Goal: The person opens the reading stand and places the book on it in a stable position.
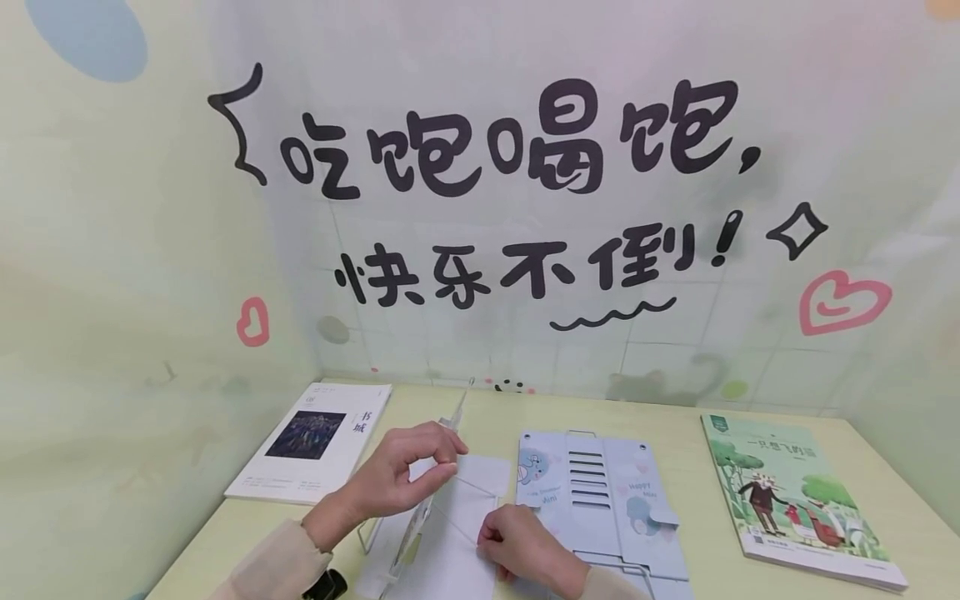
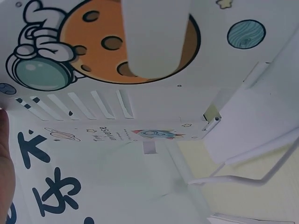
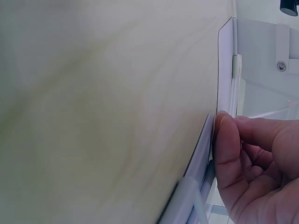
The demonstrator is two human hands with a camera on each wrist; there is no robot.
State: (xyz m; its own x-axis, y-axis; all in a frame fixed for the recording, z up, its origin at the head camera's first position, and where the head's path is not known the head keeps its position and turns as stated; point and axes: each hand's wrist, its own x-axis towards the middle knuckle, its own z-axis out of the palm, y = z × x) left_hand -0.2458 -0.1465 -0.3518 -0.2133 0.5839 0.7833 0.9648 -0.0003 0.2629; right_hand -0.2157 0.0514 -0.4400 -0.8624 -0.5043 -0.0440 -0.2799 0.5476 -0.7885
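Note:
A white folding book stand (image 1: 457, 562) is on the table in front of me, one panel flat and a printed panel (image 1: 411, 533) raised almost edge-on to the head view. My left hand (image 1: 401, 471) grips the raised panel near its upper part, thumb against fingers. In the left wrist view that panel's face (image 2: 159, 105) carries an astronaut, an orange planet and slots; a white wire leg (image 2: 243, 181) sticks out beside it. My right hand (image 1: 525, 546) pinches the right edge of the stand, thumb against index finger, the other fingers curled in the right wrist view.
A light blue book stand (image 1: 596, 500) with cartoon prints lies flat just right of the white one. To the left is a white magazine (image 1: 300, 454), and a green picture book (image 1: 802, 500) lies at far right. A printed curtain (image 1: 480, 208) hangs behind the table.

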